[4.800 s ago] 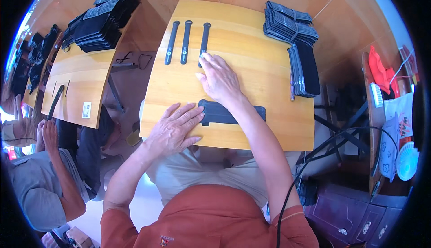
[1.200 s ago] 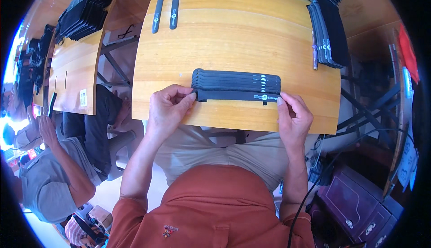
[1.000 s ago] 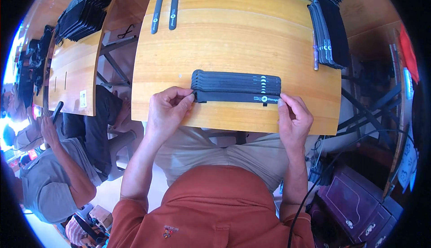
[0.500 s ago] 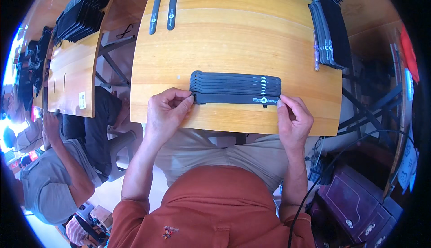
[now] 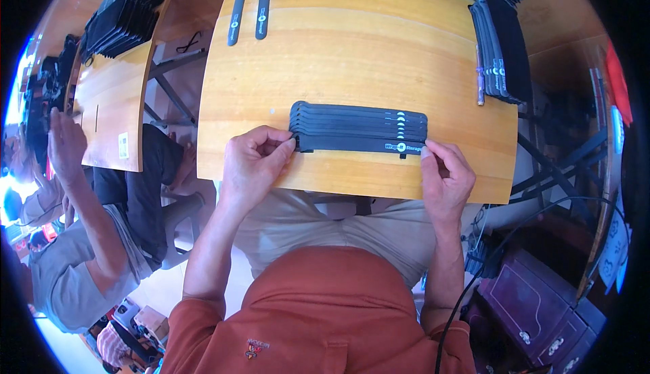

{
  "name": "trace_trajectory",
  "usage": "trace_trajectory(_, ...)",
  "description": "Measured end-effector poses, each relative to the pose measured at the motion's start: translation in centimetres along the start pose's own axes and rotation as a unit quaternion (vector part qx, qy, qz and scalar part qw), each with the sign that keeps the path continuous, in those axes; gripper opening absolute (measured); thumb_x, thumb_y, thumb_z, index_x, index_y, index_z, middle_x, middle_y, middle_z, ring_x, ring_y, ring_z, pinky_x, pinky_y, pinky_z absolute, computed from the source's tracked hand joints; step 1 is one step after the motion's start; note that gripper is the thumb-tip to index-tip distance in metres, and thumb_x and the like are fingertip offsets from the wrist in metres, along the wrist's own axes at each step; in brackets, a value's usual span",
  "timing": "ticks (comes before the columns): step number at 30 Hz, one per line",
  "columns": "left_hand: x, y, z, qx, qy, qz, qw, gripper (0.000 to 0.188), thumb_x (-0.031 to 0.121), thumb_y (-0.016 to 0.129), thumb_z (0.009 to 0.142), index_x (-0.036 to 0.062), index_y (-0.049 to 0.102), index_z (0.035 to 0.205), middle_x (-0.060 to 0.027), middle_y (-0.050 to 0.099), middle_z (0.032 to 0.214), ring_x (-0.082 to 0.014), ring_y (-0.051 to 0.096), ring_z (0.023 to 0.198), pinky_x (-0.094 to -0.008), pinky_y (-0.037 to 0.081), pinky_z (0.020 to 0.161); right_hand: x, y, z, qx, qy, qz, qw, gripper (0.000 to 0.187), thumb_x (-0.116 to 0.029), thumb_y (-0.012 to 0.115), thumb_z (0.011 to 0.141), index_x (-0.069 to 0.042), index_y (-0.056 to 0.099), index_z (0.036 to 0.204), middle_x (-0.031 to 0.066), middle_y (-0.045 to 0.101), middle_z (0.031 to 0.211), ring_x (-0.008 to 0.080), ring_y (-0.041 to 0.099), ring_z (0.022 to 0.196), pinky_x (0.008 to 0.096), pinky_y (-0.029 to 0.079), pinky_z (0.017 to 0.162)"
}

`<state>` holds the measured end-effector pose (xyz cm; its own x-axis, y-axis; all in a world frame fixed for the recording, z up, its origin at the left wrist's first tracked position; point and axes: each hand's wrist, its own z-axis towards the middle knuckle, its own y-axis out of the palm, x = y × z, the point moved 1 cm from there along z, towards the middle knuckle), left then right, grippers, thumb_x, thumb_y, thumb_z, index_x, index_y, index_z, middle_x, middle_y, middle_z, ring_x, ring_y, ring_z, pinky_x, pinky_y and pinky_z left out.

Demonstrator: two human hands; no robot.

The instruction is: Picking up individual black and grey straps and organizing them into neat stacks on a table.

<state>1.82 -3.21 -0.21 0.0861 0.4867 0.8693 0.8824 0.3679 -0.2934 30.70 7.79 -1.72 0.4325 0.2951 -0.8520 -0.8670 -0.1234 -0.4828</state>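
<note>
Several dark grey straps (image 5: 352, 118) lie in an overlapping, stepped row on the wooden table in front of me. Nearest to me is one strap (image 5: 359, 144) with pale printing towards its right end. My left hand (image 5: 254, 164) pinches this strap's left end between thumb and fingertips. At the opposite end, my right hand (image 5: 447, 174) has its thumb and forefinger closed on the strap's corner. Small dark tabs show below the strap's lower edge. The fingertips cover both corners.
Two single straps (image 5: 264, 5) lie at the table's far left. A pen (image 5: 480, 76) rests beside a folded stack of dark straps (image 5: 501, 55) on the right. Left of me, a co-worker's raised hand (image 5: 66, 143) is near another table (image 5: 112, 116) bearing dark stacks.
Both my hands keep their pinch on the near strap, almost unmoved. The co-worker's hand on the left has risen. The whole view has shifted slightly.
</note>
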Motion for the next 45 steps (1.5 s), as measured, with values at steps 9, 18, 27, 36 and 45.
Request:
trace_trajectory(9, -0.32, -0.02, 0.02, -0.010, 0.025, -0.004, 1.000, 0.013, 0.005, 0.073, 0.100, -0.0065, 0.074, 0.105, -0.0046, 0.073, 0.080, -0.0064, 0.065, 0.069, -0.0224, 0.055, 0.064, -0.08, -0.03, 0.08, -0.002, 0.011, 0.006, 1.000, 0.012, 0.003, 0.072, 0.094, 0.006, 0.075, 0.105, 0.0107, 0.071, 0.089, 0.0112, 0.065, 0.072, 0.0244, 0.051, 0.061)
trace_trajectory(18, -0.50, 0.10, 0.02, 0.000, 0.011, -0.005, 1.000, 0.012, 0.006, 0.073, 0.100, -0.0054, 0.074, 0.104, -0.0036, 0.073, 0.081, -0.0053, 0.065, 0.070, -0.0218, 0.054, 0.064, 0.36, 0.17, 0.06, 0.010, -0.023, 0.012, 1.000, 0.011, 0.005, 0.072, 0.093, 0.005, 0.075, 0.103, 0.0104, 0.071, 0.087, 0.0124, 0.066, 0.071, 0.0254, 0.052, 0.061)
trace_trajectory(27, -0.33, 0.08, -0.04, 0.003, 0.015, 0.000, 1.000, 0.012, 0.006, 0.073, 0.099, -0.0053, 0.074, 0.104, -0.0031, 0.073, 0.080, -0.0050, 0.064, 0.070, -0.0214, 0.053, 0.064, -0.15, 0.14, 0.06, 0.009, -0.017, 0.005, 1.000, 0.010, 0.005, 0.072, 0.092, 0.005, 0.075, 0.102, 0.0105, 0.071, 0.087, 0.0127, 0.066, 0.070, 0.0253, 0.051, 0.060)
trace_trajectory(36, -0.36, -0.08, -0.13, 0.000, 0.015, -0.005, 1.000, 0.011, 0.005, 0.074, 0.099, -0.0049, 0.074, 0.103, -0.0022, 0.072, 0.079, -0.0044, 0.062, 0.068, -0.0208, 0.051, 0.062, 0.00, -0.01, -0.05, 0.001, -0.016, -0.005, 1.000, 0.010, 0.004, 0.071, 0.092, 0.004, 0.074, 0.101, 0.0120, 0.072, 0.088, 0.0158, 0.068, 0.069, 0.0267, 0.052, 0.060)
trace_trajectory(45, -0.31, -0.14, -0.19, -0.004, 0.031, 0.000, 1.000, 0.011, 0.006, 0.074, 0.099, -0.0049, 0.074, 0.101, -0.0018, 0.071, 0.077, -0.0044, 0.062, 0.068, -0.0209, 0.051, 0.063, 0.16, -0.06, -0.05, -0.002, -0.024, -0.008, 1.000, 0.010, 0.003, 0.071, 0.092, 0.004, 0.074, 0.101, 0.0124, 0.072, 0.088, 0.0166, 0.069, 0.069, 0.0279, 0.052, 0.058)
